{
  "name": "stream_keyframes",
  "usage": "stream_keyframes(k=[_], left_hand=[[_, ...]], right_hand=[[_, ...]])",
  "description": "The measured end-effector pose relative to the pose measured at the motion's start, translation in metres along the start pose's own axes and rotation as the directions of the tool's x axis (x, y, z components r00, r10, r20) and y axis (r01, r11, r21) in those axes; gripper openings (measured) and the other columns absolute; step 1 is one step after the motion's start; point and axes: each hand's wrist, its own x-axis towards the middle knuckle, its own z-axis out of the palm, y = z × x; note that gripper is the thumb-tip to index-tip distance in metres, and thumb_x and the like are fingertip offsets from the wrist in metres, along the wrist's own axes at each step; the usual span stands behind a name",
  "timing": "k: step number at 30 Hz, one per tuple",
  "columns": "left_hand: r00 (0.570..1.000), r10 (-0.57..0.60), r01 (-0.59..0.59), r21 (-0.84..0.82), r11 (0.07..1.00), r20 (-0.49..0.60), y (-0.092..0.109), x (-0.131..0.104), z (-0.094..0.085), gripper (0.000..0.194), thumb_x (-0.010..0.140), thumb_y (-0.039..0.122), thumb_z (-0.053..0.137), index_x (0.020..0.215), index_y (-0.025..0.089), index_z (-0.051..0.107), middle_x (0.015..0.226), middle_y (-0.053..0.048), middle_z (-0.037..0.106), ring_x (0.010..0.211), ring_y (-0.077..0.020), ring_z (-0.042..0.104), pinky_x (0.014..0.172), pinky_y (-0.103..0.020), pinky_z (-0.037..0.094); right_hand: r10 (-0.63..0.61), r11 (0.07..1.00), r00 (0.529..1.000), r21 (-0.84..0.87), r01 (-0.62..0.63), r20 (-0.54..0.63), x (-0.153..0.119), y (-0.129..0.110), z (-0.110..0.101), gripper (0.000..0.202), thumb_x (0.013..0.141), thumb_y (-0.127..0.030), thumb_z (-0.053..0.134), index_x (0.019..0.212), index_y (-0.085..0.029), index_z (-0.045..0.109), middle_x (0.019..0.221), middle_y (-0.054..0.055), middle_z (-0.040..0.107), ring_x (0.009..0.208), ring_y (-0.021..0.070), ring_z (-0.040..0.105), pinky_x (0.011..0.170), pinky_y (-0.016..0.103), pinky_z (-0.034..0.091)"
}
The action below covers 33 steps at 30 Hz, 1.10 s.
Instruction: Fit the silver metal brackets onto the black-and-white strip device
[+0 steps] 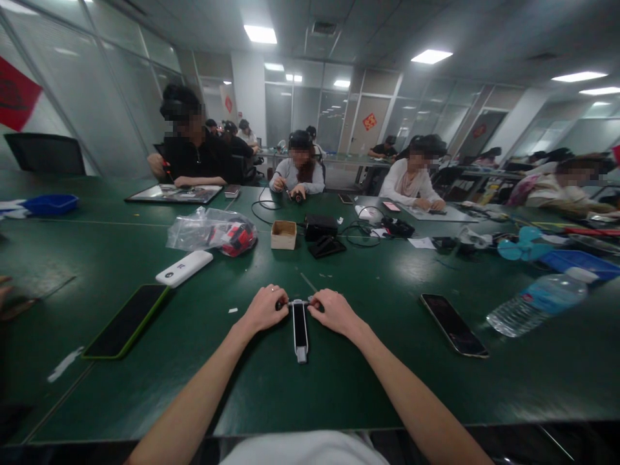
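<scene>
A small toy scooter [301,327] lies on the green table in front of me, its long black deck edged in white and its crossbar at the far end. My left hand [267,309] pinches the dark left end of that bar. At the bar's right end, my right hand [334,312] is closed with thumb and fingers around the other grip. Part of each grip is hidden by my fingers. A small white scrap [233,310] is on the table left of my left hand.
Left are a green-edged tablet or phone [126,321] and a white oblong device [185,268]. A phone [454,325] and a water bottle [537,301] are right. Ahead are a plastic bag [194,231], a small box [283,235] and black cables. Several people sit across the table.
</scene>
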Motion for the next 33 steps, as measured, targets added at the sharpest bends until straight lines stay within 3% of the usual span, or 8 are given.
stream_keyframes(k=[4, 14, 21, 26, 33], left_hand=[[1.000, 0.000, 0.000, 0.005, 1.000, -0.004, 0.000, 0.000, 0.000, 0.004, 0.074, 0.019, 0.054, 0.076, 0.019, 0.057, 0.078, -0.003, 0.061, 0.078, -0.0195, 0.054, 0.071, -0.032, 0.039], [1.000, -0.003, 0.003, -0.027, 1.000, -0.002, 0.000, 0.000, 0.003, 0.006, 0.076, 0.020, 0.052, 0.077, 0.019, 0.058, 0.078, -0.003, 0.060, 0.078, -0.0194, 0.054, 0.070, -0.031, 0.040], [1.000, 0.022, -0.021, -0.028, 0.999, 0.004, 0.002, 0.000, 0.000, 0.006, 0.076, 0.019, 0.052, 0.078, 0.019, 0.058, 0.080, -0.003, 0.061, 0.077, -0.0186, 0.054, 0.070, -0.031, 0.040], [1.000, 0.028, -0.027, -0.034, 0.999, 0.008, 0.002, 0.001, 0.000, 0.006, 0.077, 0.020, 0.053, 0.078, 0.019, 0.059, 0.080, -0.002, 0.061, 0.077, -0.0181, 0.054, 0.072, -0.031, 0.040], [0.999, 0.043, -0.043, -0.041, 0.998, -0.001, -0.001, 0.001, 0.001, 0.006, 0.077, 0.020, 0.053, 0.079, 0.019, 0.059, 0.079, -0.003, 0.060, 0.076, -0.0182, 0.054, 0.072, -0.031, 0.041]], right_hand=[[-0.019, 1.000, 1.000, 0.022, 0.019, -0.009, -0.001, -0.001, -0.003, 0.015, 0.086, -0.022, 0.050, 0.091, -0.017, 0.063, 0.088, 0.005, 0.064, 0.083, 0.0162, 0.056, 0.073, 0.028, 0.045], [-0.103, 0.993, 0.991, 0.055, 0.108, -0.084, 0.003, 0.005, 0.008, 0.012, 0.088, -0.021, 0.052, 0.091, -0.017, 0.063, 0.087, 0.005, 0.064, 0.085, 0.0163, 0.054, 0.077, 0.030, 0.043], [-0.109, 0.992, 0.992, 0.048, 0.112, -0.065, 0.002, 0.007, 0.007, 0.012, 0.088, -0.022, 0.053, 0.091, -0.016, 0.063, 0.087, 0.004, 0.063, 0.082, 0.0155, 0.054, 0.076, 0.030, 0.042], [-0.121, 0.992, 0.992, 0.032, 0.122, -0.024, 0.002, 0.015, -0.006, 0.016, 0.088, -0.027, 0.053, 0.091, -0.018, 0.065, 0.088, 0.004, 0.065, 0.083, 0.0162, 0.055, 0.077, 0.031, 0.042], [0.076, 0.995, 0.977, -0.054, -0.089, -0.197, -0.007, 0.059, -0.040, 0.021, 0.090, -0.026, 0.046, 0.094, -0.017, 0.065, 0.093, 0.006, 0.065, 0.089, 0.0182, 0.056, 0.082, 0.033, 0.042]])
